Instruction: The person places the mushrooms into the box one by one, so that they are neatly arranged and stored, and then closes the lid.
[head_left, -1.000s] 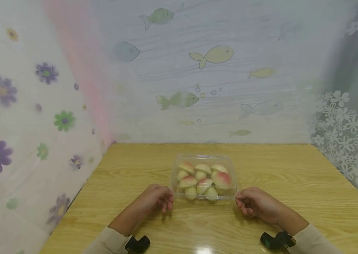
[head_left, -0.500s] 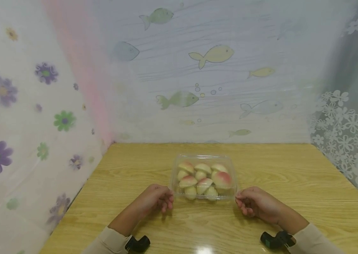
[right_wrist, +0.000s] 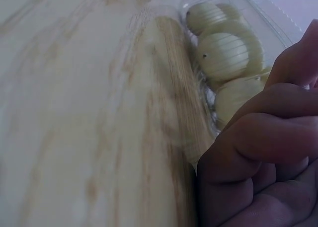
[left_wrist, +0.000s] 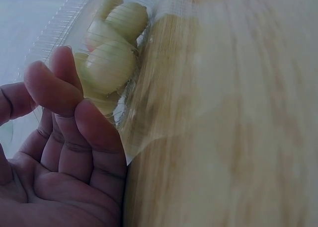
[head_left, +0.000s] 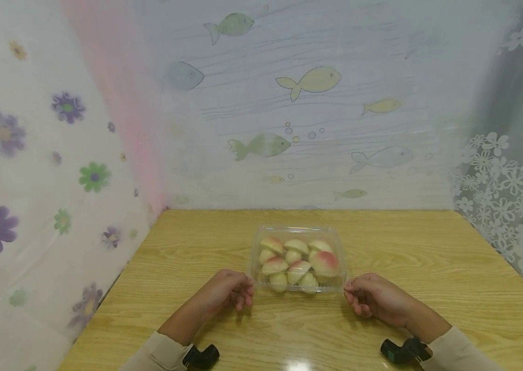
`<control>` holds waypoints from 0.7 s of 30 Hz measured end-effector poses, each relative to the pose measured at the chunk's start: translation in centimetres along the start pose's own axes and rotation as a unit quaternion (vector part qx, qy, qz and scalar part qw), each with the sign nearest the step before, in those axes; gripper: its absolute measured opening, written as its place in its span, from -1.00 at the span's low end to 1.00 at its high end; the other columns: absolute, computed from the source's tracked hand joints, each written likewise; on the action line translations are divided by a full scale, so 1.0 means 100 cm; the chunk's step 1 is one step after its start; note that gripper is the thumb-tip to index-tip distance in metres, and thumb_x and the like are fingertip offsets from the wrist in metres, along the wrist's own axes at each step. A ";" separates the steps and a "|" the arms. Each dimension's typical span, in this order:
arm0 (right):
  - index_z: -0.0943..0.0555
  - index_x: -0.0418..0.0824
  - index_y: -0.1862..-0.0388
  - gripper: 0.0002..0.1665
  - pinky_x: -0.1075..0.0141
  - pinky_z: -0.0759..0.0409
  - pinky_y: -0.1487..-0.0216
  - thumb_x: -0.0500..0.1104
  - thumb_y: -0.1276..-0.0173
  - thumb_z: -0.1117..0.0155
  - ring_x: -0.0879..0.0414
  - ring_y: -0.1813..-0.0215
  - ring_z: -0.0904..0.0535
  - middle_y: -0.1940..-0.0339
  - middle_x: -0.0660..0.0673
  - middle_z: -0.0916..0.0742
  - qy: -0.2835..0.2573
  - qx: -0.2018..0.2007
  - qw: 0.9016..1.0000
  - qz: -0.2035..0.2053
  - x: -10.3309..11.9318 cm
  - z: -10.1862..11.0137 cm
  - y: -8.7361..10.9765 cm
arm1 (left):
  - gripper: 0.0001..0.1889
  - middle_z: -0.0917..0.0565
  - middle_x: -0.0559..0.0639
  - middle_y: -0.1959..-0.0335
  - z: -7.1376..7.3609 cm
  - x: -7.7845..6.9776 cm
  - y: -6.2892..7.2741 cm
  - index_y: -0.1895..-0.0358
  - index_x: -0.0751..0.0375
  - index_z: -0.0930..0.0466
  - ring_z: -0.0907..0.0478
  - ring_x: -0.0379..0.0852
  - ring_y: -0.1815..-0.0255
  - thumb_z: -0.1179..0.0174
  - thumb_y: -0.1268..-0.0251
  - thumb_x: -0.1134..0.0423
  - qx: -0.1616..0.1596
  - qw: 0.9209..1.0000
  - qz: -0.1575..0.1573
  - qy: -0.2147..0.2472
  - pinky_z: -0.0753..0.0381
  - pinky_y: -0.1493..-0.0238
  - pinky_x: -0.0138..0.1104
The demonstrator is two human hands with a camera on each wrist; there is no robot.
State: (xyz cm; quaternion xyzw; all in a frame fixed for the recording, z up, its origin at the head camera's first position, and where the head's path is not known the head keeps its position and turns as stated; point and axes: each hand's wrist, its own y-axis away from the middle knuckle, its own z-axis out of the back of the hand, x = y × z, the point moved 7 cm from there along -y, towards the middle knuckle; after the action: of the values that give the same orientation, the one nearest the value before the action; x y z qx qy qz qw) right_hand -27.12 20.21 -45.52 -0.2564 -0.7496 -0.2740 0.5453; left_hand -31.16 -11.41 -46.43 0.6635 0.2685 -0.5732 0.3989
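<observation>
A clear plastic clamshell box (head_left: pixel 255 252) sits on the table, its lid down over several pale yellow buns (head_left: pixel 324 263), some with pink tops. At its near left corner is my left hand (head_left: pixel 228 292), thumb and forefinger pinching the edge while the other fingers curl loosely. My right hand (head_left: pixel 374 298) pinches the near right corner in the same way, the remaining fingers folded under. In the left wrist view, the box's ribbed rim (left_wrist: pixel 57 18) runs behind the curled fingers. The right wrist view shows the knuckles beside the box wall; its fingertips are partly out of frame.
The wood-grain table (head_left: pixel 187 247) extends around the box on all sides. Behind it stands a wall covering (head_left: pixel 252 108) printed with fish. A flower-patterned sheet (head_left: pixel 34 180) borders the left, and white flower shapes (head_left: pixel 516 190) cover the right side.
</observation>
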 end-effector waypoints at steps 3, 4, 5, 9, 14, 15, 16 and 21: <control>-0.66 -0.13 0.29 -0.55 0.51 -0.45 0.43 -0.22 -0.70 0.18 0.36 0.48 -0.54 0.46 0.12 -0.72 0.002 0.001 1.000 -0.003 0.000 0.000 0.000 | -0.72 -0.70 -0.09 0.50 -0.001 -0.001 0.000 0.44 0.16 -0.68 -0.60 -0.25 0.57 -0.09 -0.47 0.24 0.002 1.000 0.000 0.001 -0.58 0.52 -0.44; -0.66 -0.13 0.30 -0.55 0.50 -0.46 0.43 -0.21 -0.70 0.18 0.35 0.48 -0.53 0.46 0.12 -0.72 0.003 0.001 1.000 -0.004 0.000 0.000 0.000 | -0.72 -0.70 -0.09 0.51 -0.001 -0.001 0.001 0.44 0.17 -0.68 -0.59 -0.25 0.57 -0.08 -0.47 0.24 0.002 1.000 0.000 0.002 -0.58 0.52 -0.45; -0.66 -0.12 0.30 -0.54 0.50 -0.46 0.42 -0.21 -0.70 0.18 0.35 0.49 -0.53 0.47 0.12 -0.72 0.004 0.001 1.000 -0.005 0.000 0.000 0.000 | -0.72 -0.70 -0.09 0.52 -0.001 -0.001 0.001 0.44 0.17 -0.68 -0.59 -0.26 0.58 -0.09 -0.47 0.24 0.002 1.000 -0.001 0.003 -0.58 0.52 -0.45; -0.66 -0.12 0.31 -0.54 0.49 -0.46 0.41 -0.20 -0.70 0.17 0.33 0.50 -0.49 0.48 0.12 -0.72 0.009 -0.001 1.000 -0.010 -0.001 0.000 0.001 | -0.72 -0.71 -0.10 0.54 -0.001 -0.002 0.001 0.44 0.17 -0.68 -0.58 -0.27 0.59 -0.09 -0.47 0.25 0.001 1.000 -0.006 0.005 -0.59 0.52 -0.46; -0.66 -0.11 0.32 -0.54 0.48 -0.45 0.41 -0.19 -0.70 0.17 0.32 0.51 -0.47 0.48 0.12 -0.72 0.012 -0.003 1.000 -0.013 0.000 0.000 0.001 | -0.72 -0.71 -0.10 0.54 -0.001 -0.002 0.002 0.43 0.19 -0.68 -0.58 -0.27 0.58 -0.09 -0.48 0.26 0.003 1.000 -0.009 0.006 -0.59 0.51 -0.46; -0.66 -0.11 0.32 -0.54 0.48 -0.45 0.42 -0.19 -0.70 0.17 0.32 0.51 -0.47 0.48 0.12 -0.72 0.012 -0.003 1.000 -0.013 0.000 0.000 0.001 | -0.73 -0.72 -0.10 0.54 -0.002 -0.002 0.002 0.42 0.19 -0.68 -0.59 -0.28 0.58 -0.09 -0.48 0.26 0.005 1.000 -0.010 0.007 -0.60 0.51 -0.46; -0.66 -0.11 0.32 -0.53 0.48 -0.45 0.42 -0.19 -0.70 0.17 0.32 0.50 -0.47 0.48 0.12 -0.72 0.012 -0.003 1.000 -0.013 0.000 0.000 0.001 | -0.73 -0.72 -0.10 0.53 -0.002 -0.002 0.002 0.42 0.19 -0.68 -0.59 -0.28 0.58 -0.09 -0.48 0.26 0.005 1.000 -0.010 0.007 -0.60 0.51 -0.46; -0.66 -0.11 0.33 -0.53 0.47 -0.46 0.41 -0.18 -0.71 0.18 0.31 0.49 -0.50 0.48 0.12 -0.71 0.013 -0.005 1.000 -0.016 0.000 -0.001 0.001 | -0.73 -0.71 -0.10 0.53 -0.002 -0.002 0.002 0.42 0.19 -0.68 -0.59 -0.28 0.58 -0.07 -0.49 0.27 0.006 1.000 -0.013 0.006 -0.60 0.51 -0.46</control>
State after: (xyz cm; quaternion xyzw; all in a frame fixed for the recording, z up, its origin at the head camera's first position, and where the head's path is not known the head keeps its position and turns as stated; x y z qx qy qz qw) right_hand -27.01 20.20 -45.47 -0.2437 -0.7447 -0.2896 0.5496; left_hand -30.94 -11.32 -46.14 0.6655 0.2759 -0.5759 0.3865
